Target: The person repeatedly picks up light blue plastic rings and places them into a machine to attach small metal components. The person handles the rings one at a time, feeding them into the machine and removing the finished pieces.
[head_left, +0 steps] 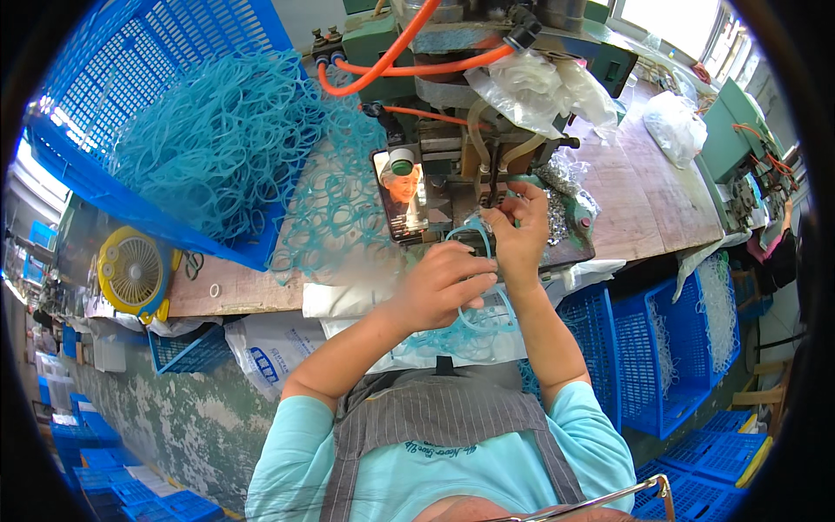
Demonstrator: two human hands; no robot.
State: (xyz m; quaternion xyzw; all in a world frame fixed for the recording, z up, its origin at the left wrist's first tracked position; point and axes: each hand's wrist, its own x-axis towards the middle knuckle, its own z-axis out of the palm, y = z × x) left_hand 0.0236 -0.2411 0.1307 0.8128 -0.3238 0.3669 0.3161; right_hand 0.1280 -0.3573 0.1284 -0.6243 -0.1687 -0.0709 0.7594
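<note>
My left hand [448, 285] has its fingers curled round a translucent teal plastic loop [489, 318]. Part of this loop stretches up toward the metal press [452, 143], and part hangs down over my lap. At the press's working point my right hand [522, 228] has thumb and fingertips closed together; whatever is between them is too small or hidden to make out. More teal loops [448, 341] lie on the white sheet across my lap, below both hands. Just left of the press stands a phone [402, 196] with a lit screen.
A blue crate [174, 39] heaped with teal loops [222, 143] tilts at the left, with more loops strewn beside it. A yellow fan [135, 271] sits at the table's left edge. Orange hoses [417, 65] cross above the press. Metal scraps [561, 204] lie right of it; blue crates [661, 348] stand lower right.
</note>
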